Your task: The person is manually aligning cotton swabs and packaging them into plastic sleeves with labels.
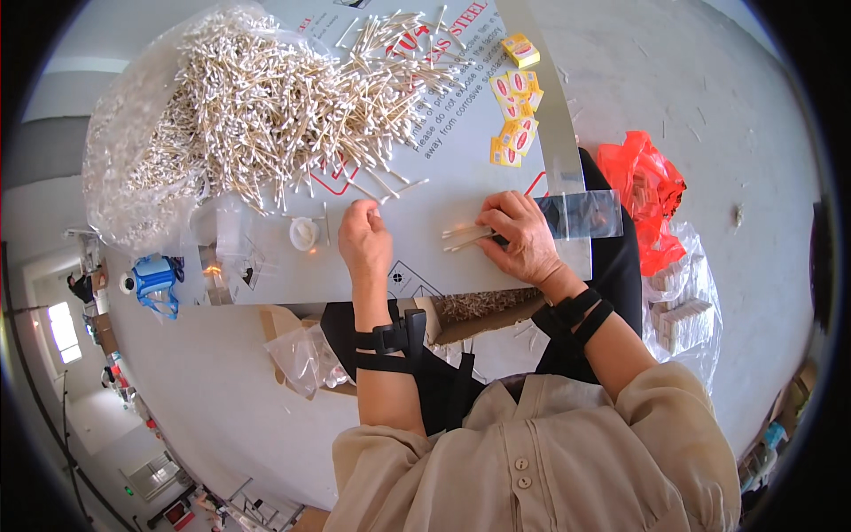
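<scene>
A large heap of cotton swabs with pale sticks and white tips spreads over the grey table, some loose ones at its near edge. My left hand is closed, its curled fingertips beside these loose swabs; what is in its fingers, if anything, is hidden. To its right, my right hand pinches several cotton swabs that point left, low over the table. Behind that hand lies a flat clear plastic sleeve that reaches past the table's right edge. Left of my left hand stands a small white round container.
A clear plastic bag surrounds the heap's left side. Yellow-and-white cards and a small yellow box lie at the far right of the table. Beyond its right edge are a red bag and a clear bag of packs. An open carton sits below.
</scene>
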A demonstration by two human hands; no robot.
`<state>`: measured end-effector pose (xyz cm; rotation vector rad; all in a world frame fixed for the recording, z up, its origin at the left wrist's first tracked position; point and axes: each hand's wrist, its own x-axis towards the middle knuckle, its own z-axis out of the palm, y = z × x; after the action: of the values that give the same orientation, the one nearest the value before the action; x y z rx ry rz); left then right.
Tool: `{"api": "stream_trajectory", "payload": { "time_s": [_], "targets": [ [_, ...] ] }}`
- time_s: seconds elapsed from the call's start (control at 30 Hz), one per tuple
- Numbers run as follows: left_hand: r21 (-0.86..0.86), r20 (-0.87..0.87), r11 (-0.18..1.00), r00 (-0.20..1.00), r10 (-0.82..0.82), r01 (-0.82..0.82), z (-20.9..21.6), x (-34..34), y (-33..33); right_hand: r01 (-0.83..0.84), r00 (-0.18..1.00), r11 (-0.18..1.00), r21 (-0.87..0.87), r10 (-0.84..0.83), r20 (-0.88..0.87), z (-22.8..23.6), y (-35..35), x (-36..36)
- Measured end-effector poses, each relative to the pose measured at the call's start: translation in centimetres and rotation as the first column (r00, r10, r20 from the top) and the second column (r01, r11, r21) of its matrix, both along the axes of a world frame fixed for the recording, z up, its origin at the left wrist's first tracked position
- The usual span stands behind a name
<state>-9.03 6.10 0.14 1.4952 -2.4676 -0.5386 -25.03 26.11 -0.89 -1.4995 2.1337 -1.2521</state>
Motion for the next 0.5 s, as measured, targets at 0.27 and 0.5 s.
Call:
{"api": "stream_trajectory", "payload": {
  "time_s": [0.27, 0.5],
  "targets": [
    [-0.235, -0.129, 0.915, 0.922, -0.364, 0.329, 1.5, -1.6, -2.6, 0.009, 1.000, 1.000, -0.020, -0.009, -0.001, -0.1, 0.3, -0.2],
    [-0.313, -0.150, 0.823, 0.831, -0.536, 0.474, -0.8, -5.1, -2.1, -0.018, 1.000, 0.999, -0.049, 0.017, -0.014, -0.2, 0.0, -0.1]
  ]
}}
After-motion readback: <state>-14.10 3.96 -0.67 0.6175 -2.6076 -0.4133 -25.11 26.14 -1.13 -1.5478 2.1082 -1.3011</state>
